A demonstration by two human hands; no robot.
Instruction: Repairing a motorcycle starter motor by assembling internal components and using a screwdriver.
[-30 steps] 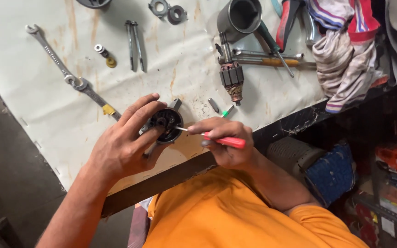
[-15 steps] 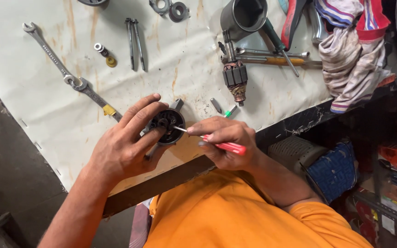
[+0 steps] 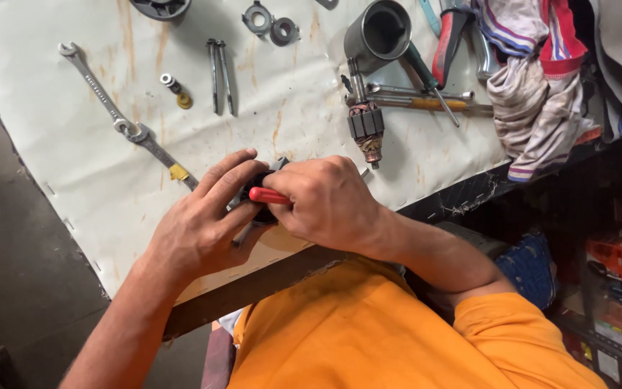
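A small black round machine part (image 3: 256, 189) rests near the front edge of the workbench, mostly hidden by my hands. My left hand (image 3: 199, 223) wraps around it from the left, fingers curled over its top. My right hand (image 3: 329, 202) is closed on a red-handled screwdriver (image 3: 268, 195), which lies across the black part; its tip is hidden under my fingers.
On the stained white bench cover (image 3: 95, 187) lie two spanners (image 3: 120, 119), two long bolts (image 3: 220, 75), a motor armature (image 3: 366, 126), a grey metal cylinder (image 3: 377, 32), screwdrivers, pliers (image 3: 449, 36) and a striped rag (image 3: 534, 94). Shelves with boxes (image 3: 617, 259) stand to the right.
My right hand has moved left over the black part and turned, so the red handle now points left across it. The left hand keeps its grip.
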